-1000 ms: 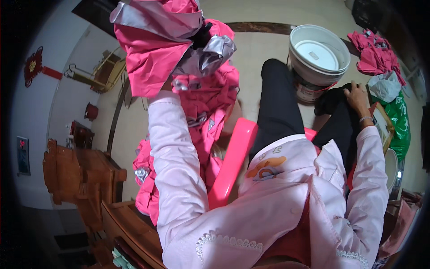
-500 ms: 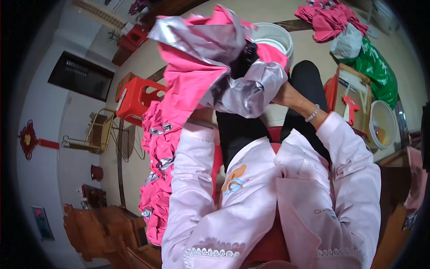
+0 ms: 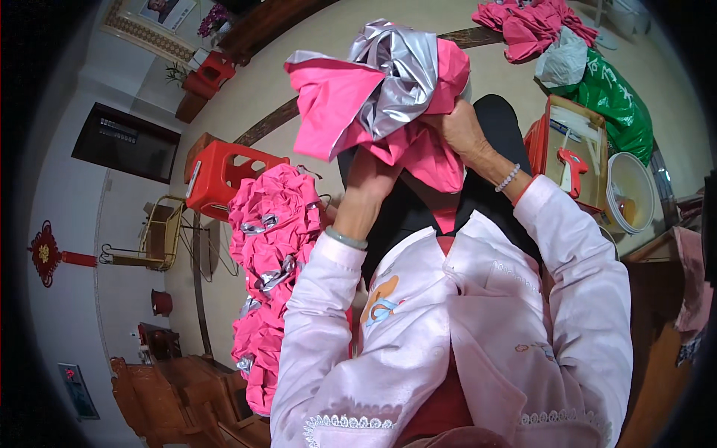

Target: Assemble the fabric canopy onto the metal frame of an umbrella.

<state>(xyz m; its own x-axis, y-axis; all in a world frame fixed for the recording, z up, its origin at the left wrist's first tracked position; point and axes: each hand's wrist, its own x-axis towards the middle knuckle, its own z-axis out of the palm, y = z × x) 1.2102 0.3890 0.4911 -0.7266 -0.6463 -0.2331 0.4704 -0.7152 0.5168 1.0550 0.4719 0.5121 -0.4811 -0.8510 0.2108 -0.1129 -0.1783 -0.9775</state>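
Above my lap I hold a bunched pink fabric piece with a shiny silver lining [image 3: 399,82]. My right hand [image 3: 461,133] grips its right side, with the fingers closed into the folds. Below it, my left hand [image 3: 371,178] is closed at the lower left of the cloth; its fingertips are hidden under the material. A loose pink flap hangs out to the left, and another drops between my hands. Beside my left arm lies a tall heap of similar pink bundles [image 3: 276,246] with silver patches.
Left of the heap stands a red plastic stool [image 3: 233,178]. On my right are a tray of tools [image 3: 597,142] with a red glue gun [image 3: 573,170], a white bucket [image 3: 631,193] and a green bag [image 3: 616,104]. More pink fabric [image 3: 534,28] lies on the floor at the far right.
The cloth has been gathered into a tighter bundle and turned, so more pink shows at its lower side. A dark item in its folds is no longer visible. My left hand has come into view.
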